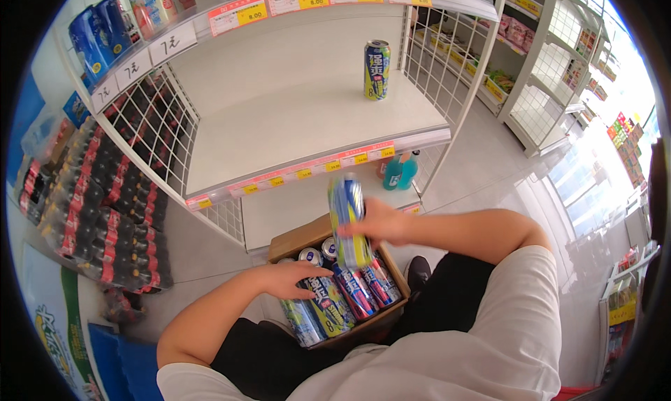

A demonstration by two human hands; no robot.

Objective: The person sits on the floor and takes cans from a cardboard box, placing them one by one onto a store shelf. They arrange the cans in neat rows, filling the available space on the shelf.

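My right hand (385,222) is shut on a tall blue and green drink can (347,220), blurred by motion, above an open cardboard box (296,237). Several tall cans fill the box, some green and blue, others pink and blue. My left hand (304,279) rests on a green and blue can (333,306) lying at the box's left side; whether it grips the can is hard to tell. One similar can (377,70) stands upright near the right end of the white middle shelf (293,118).
Wire side panels (445,65) and a price-tag rail (314,167) edge the shelf. Turquoise bottles (401,171) stand on the lower shelf. Stacked packs of dark bottles (105,196) are at left. My shoe (418,273) is right of the box.
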